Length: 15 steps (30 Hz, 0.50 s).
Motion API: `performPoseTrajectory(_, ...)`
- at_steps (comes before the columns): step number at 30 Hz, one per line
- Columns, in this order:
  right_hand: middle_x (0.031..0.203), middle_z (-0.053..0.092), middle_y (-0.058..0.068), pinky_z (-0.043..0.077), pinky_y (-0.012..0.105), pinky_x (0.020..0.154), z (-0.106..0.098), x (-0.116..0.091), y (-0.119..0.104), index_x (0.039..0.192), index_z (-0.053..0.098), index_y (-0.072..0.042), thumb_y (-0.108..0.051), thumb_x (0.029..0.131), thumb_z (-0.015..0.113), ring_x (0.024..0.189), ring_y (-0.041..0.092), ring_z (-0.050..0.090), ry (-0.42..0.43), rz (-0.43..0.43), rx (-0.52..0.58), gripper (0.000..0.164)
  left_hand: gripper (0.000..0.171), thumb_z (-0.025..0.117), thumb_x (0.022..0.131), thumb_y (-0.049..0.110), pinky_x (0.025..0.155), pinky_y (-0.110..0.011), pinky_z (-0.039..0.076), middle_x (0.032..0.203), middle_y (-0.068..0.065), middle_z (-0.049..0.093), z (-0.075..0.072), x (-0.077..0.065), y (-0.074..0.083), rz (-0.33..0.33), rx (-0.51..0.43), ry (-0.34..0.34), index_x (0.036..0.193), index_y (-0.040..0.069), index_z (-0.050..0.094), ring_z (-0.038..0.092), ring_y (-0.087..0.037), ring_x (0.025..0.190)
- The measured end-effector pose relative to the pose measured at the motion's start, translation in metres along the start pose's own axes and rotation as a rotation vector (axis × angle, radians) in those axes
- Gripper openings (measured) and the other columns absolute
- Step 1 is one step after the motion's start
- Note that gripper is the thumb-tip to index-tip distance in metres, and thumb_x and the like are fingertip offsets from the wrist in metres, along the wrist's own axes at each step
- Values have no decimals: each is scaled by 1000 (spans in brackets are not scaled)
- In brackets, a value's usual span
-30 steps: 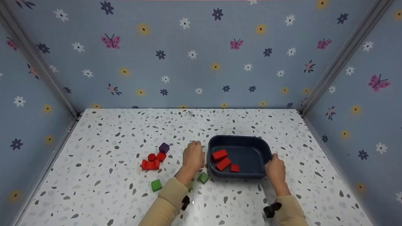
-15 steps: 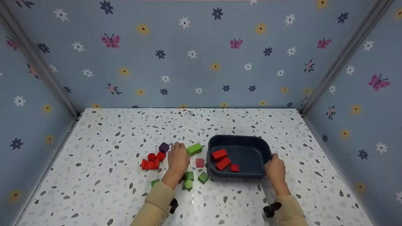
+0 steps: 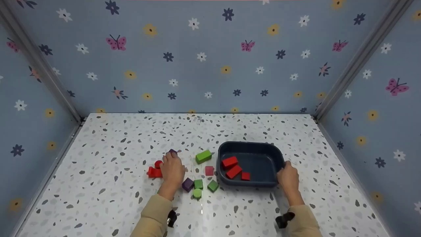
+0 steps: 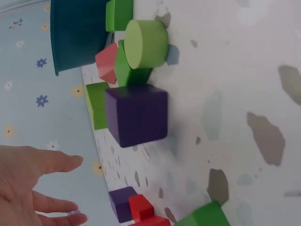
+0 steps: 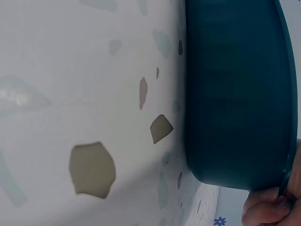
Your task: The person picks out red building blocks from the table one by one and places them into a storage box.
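Note:
My left hand [image 3: 173, 169] hovers over the red and purple blocks left of centre. In the left wrist view its thumb and fingers are spread with nothing between them. Close by lie a red cylinder [image 3: 158, 164], a red notched block [image 3: 154, 172] and a purple cube [image 4: 121, 204], partly covered by the hand in the head view. With curled fingers my right hand [image 3: 289, 178] grips the right rim of a dark blue tray [image 3: 260, 185]. Inside the tray, three red blocks [image 3: 234, 171] rest toward its left side.
Between left hand and tray lie a light green block [image 3: 204, 157], a pinkish-red cube [image 3: 209, 170], a second purple cube [image 3: 187, 184], green cubes [image 3: 213, 186] and a light green cylinder [image 3: 197, 193]. A flowered wall [image 3: 210, 79] stands behind the speckled table [image 3: 108, 197].
My left hand has moved left from beside the tray, past the green block, to the red and purple blocks. My right hand and the tray have stayed in place.

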State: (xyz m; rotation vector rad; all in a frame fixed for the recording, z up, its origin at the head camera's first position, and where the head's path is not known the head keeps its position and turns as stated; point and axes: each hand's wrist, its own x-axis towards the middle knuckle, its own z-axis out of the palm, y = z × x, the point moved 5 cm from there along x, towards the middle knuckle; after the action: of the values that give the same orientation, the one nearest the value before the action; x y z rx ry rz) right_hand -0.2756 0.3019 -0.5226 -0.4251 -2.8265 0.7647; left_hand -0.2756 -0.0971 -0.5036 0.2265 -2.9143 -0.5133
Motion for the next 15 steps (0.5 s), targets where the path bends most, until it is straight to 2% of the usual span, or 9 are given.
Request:
performPoseTrajectory(7, 91, 56, 33, 43, 51, 62, -2, -1, -2, 103, 49, 8, -1, 81, 43, 78, 44, 56, 20, -12, 15, 24, 55, 66, 76, 15, 78, -50, 38, 103, -29, 45, 1, -3, -23, -77, 16, 1, 111, -20, 43, 44, -40, 98)
performPoseTrajectory(15, 88, 55, 35, 43, 51, 59, -1, -1, -2, 104, 49, 10, -1, 81, 45, 76, 46, 56, 45, -47, -14, 26, 62, 66, 78, 19, 79, -52, 36, 108, -32, 42, 1, -5, -42, -128, 22, -70, 115, -23, 38, 42, -43, 100)
